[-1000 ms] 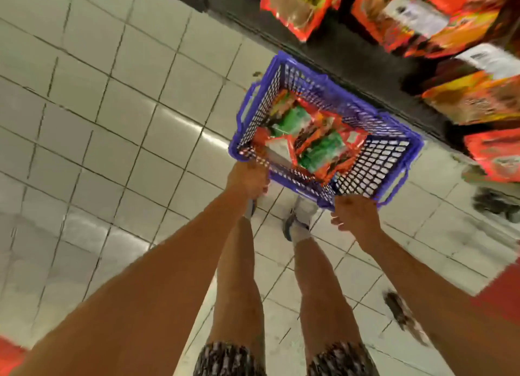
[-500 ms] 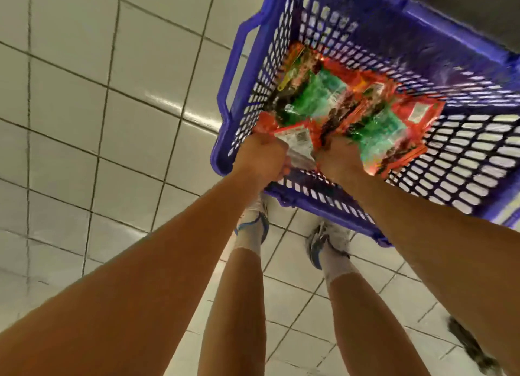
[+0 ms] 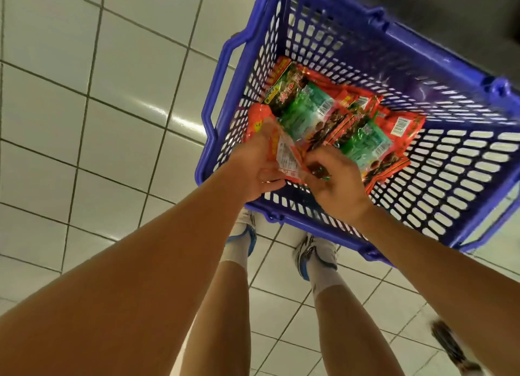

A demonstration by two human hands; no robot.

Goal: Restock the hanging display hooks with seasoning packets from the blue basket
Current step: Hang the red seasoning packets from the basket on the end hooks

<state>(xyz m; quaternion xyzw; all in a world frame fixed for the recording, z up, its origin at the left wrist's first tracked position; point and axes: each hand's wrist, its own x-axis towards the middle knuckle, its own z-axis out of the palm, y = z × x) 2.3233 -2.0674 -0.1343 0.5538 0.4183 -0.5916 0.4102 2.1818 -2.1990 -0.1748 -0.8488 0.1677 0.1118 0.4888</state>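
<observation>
The blue basket (image 3: 439, 184) stands on the tiled floor in front of my feet. Several red and green seasoning packets (image 3: 312, 105) lie flat in its left half. Both my hands are inside the basket at its near left corner. My left hand (image 3: 254, 168) grips a red packet (image 3: 284, 153) with a white label, lifted on edge. My right hand (image 3: 334, 182) pinches the same packet from the right, fingers curled. The display hooks are out of view.
White floor tiles (image 3: 112, 99) spread to the left. My two legs and white-and-blue shoes (image 3: 315, 251) stand just behind the basket. A dark shelf base (image 3: 450, 12) runs past the basket's far side. A small dark object (image 3: 453, 347) lies on the floor at lower right.
My view has dropped closer to the basket. Both hands moved from its near rim into it and took hold of a red packet, which now stands lifted on edge.
</observation>
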